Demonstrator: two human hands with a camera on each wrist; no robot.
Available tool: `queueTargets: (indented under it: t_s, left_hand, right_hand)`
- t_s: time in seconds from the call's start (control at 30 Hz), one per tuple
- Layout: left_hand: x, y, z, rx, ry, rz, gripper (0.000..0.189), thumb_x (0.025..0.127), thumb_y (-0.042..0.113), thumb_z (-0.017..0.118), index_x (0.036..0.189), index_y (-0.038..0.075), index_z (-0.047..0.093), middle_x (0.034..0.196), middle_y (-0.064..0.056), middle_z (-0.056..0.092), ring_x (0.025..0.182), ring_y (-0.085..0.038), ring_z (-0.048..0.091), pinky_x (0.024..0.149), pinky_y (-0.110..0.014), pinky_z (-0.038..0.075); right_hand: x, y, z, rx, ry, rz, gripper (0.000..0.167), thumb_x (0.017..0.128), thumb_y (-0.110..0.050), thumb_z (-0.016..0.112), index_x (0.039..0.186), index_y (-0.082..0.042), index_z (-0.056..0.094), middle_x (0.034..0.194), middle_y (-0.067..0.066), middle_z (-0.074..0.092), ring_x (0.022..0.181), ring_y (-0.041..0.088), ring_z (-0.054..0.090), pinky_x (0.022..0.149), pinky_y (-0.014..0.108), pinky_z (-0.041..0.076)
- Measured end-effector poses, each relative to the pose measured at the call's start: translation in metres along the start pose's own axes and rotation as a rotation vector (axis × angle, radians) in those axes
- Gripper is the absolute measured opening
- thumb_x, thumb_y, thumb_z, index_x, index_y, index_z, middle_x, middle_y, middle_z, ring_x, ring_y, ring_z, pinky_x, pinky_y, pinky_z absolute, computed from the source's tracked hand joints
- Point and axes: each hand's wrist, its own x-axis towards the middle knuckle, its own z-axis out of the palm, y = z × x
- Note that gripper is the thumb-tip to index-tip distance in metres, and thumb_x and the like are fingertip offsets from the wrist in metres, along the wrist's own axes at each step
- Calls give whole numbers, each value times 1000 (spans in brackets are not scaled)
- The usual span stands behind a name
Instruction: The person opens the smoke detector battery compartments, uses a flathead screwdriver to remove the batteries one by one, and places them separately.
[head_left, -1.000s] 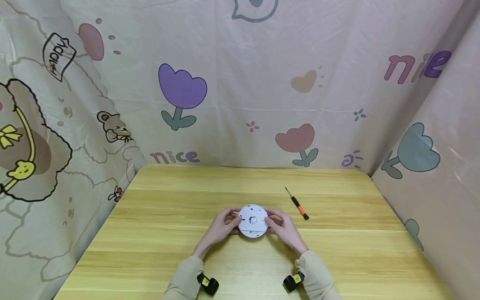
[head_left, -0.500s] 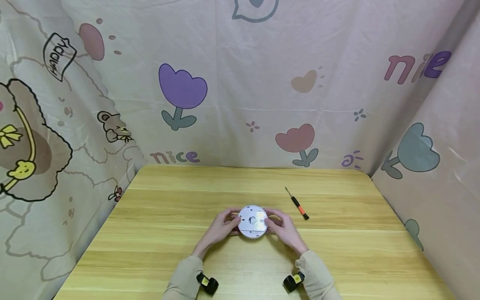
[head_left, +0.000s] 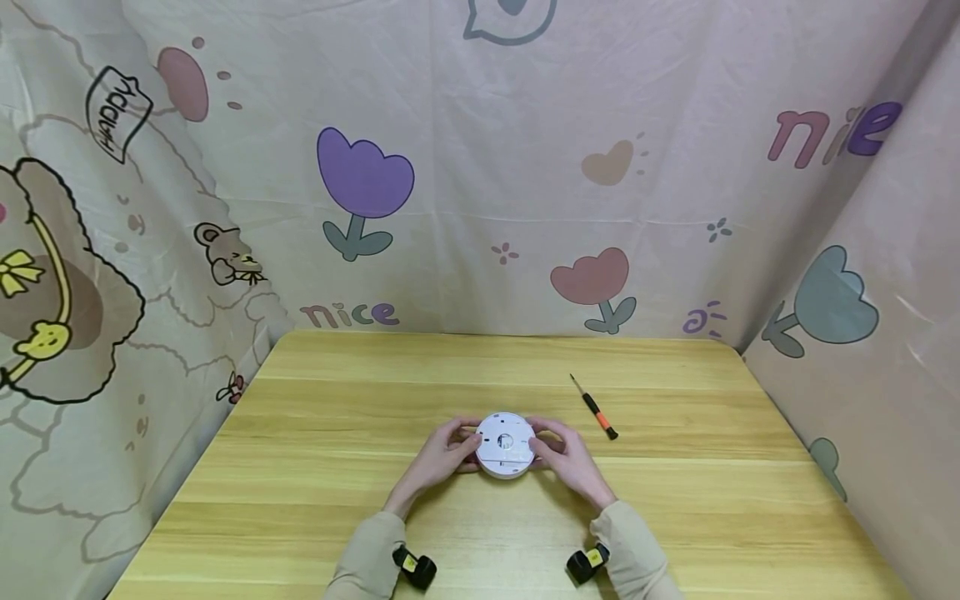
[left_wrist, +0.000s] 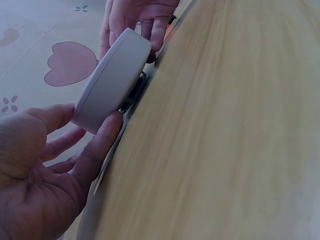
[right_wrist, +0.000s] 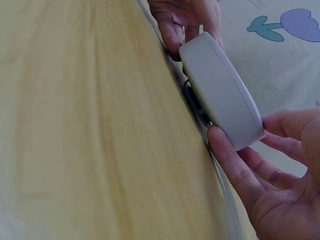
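Note:
Between both hands is a round white smoke detector, its slotted flat back with a central hole facing up. My left hand pinches its left rim, thumb on top and fingers beneath. From the opposite side, my right hand pinches the right rim likewise. The wrist views show the thick white side wall of the smoke detector and a dark vented part on its underside, close above the table. Whether that underside touches the wood cannot be told. The front face is mostly hidden.
A small screwdriver with a black and orange handle lies on the wooden table, behind and right of the right hand. Printed cloth hangs behind the table and at both sides. Black cameras sit at both wrists.
The smoke detector has tilted slightly and shifted a little toward the person, so more of its near side wall shows. Both hands keep their grip nearly still; the screwdriver has not moved.

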Motion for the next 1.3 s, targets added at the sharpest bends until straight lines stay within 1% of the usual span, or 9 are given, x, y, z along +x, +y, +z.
queueTargets:
  t_s: [0.2,0.37,0.63,0.8,0.9,1.03,1.1,1.2,1.3]
  left_hand:
    - [1,-1,0,-12,5,-10,43,102,15,58,139,-5,49,122,-28,61,95,-18,68,81,-35,65]
    - [0,0,0,-7,10,-17,44,102,16,58,139,-6,49,121,-28,63,92,-16,68,80,-34,65]
    - [-1,2,-1,3,22,-33,46,102,17,59,140,-5,48,121,-29,62,89,-16,67,80,-34,65]
    - [-2,3,-1,0,46,-50,47,101,17,60,141,-4,47,124,-29,60,87,-18,69,79,-35,65]
    - [-2,3,-1,10,67,-45,47,101,17,60,142,-4,47,125,-29,61,87,-18,70,78,-35,66]
    - [-1,3,-1,46,111,-7,47,99,16,63,140,-4,50,121,-26,63,87,-18,70,75,-32,65]
    - [0,3,-1,102,141,24,46,98,18,66,137,-3,53,115,-22,65,87,-18,69,75,-28,64]
    - [0,3,-1,174,184,59,45,94,19,71,132,0,58,109,-16,66,89,-17,67,73,-21,60]
    - [1,4,-1,220,195,70,49,89,22,77,131,1,60,108,-12,65,88,-15,64,72,-17,54]
  right_hand:
    - [0,0,-1,-14,-4,-2,46,100,-7,57,143,8,47,133,34,49,103,30,70,83,34,65]
    - [0,1,-1,-34,4,-6,46,100,-7,58,142,8,48,133,34,51,102,28,70,83,33,64]
    - [1,0,0,-37,15,-6,46,100,-8,59,141,8,49,132,33,52,95,14,69,82,32,64]
    - [0,1,-1,-50,25,-11,46,99,-10,61,141,8,50,131,33,53,93,10,68,82,30,64]
    - [1,1,-1,-58,30,-21,46,99,-11,61,140,7,50,130,33,54,93,10,68,81,31,64]
    - [1,0,-1,-83,48,-34,46,98,-12,64,139,5,53,131,31,55,96,12,67,80,31,64]
    - [1,-1,0,-105,59,-34,46,96,-13,66,138,4,54,132,29,55,99,16,67,80,29,64]
    - [-1,-3,0,-148,82,-30,48,93,-14,71,136,0,57,131,26,57,102,21,66,84,25,61]
    - [-1,-4,1,-176,92,-36,50,89,-13,75,135,-2,59,131,23,58,104,26,64,88,22,57]
